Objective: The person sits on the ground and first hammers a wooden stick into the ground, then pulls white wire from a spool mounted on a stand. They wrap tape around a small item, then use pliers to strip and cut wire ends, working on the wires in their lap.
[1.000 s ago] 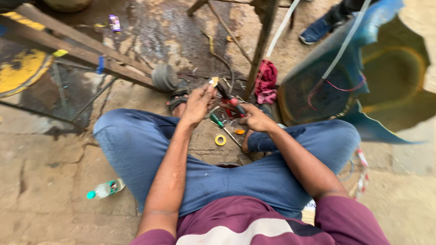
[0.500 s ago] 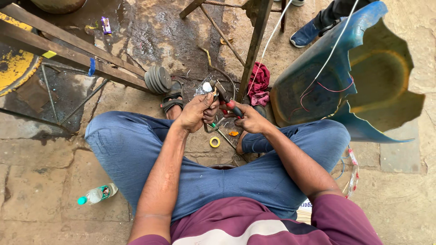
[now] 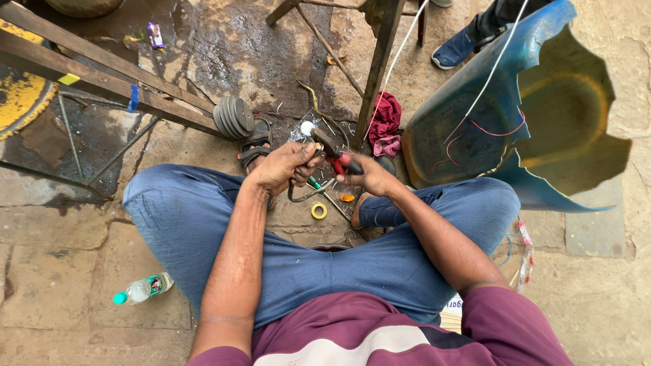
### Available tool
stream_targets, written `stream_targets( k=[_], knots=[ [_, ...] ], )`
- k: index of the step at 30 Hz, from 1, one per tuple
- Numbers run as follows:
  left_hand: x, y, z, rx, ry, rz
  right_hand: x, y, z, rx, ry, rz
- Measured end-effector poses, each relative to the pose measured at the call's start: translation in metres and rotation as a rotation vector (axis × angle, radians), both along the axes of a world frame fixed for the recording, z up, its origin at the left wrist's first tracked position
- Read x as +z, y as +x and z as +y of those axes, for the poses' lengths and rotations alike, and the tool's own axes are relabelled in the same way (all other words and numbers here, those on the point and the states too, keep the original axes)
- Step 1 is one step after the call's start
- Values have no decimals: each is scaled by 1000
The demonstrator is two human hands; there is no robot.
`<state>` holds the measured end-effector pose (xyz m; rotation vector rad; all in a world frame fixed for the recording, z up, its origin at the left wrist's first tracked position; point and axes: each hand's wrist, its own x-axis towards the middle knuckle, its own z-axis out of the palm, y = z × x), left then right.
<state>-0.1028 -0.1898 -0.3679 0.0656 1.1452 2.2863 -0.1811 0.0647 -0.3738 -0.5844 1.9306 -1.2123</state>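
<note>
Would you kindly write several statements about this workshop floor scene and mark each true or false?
1. The right hand holds red-handled pliers. True.
2. The left hand rests flat on the floor. False: it is raised, gripping a dark cable by the pliers.
3. A roll of yellow tape lies on the ground between the legs. True.
4. The plastic bottle stands upright. False: it lies on its side.
5. A red rag lies by the broken blue shell. True.

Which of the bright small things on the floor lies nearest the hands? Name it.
The yellow tape ring, on the stone just below the left hand and right hand. The green-capped plastic bottle lies far off, beside the left knee.
</note>
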Motion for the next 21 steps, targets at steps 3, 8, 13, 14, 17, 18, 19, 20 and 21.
stream_targets(
  k=[3,8,13,14,17,18,19,20,21],
  knots=[
    [10,5,-3,-12,-58,-13,-13,0,-1,106,-125,-154],
    [22,13,-15,-18,-93,-46,-14,-6,1,99,121,397],
    [13,7,-15,109,-166,-5,1,-22,11,-181,122,985],
    [8,4,-11,163,-193,9,1,-24,13,-236,7,1194],
    [-6,-5,-4,301,-95,-64,-5,-24,15,-308,285,859],
    [-10,-6,-1,308,-69,-82,-7,-23,15,-208,124,552],
    [-13,-7,1,318,-45,-96,-8,-23,16,-107,-35,244],
    [-15,-9,1,330,-24,-106,-9,-24,15,-4,-193,-63],
    [-16,-9,2,339,-11,-71,-9,-22,15,-6,-221,-193]
  ],
)
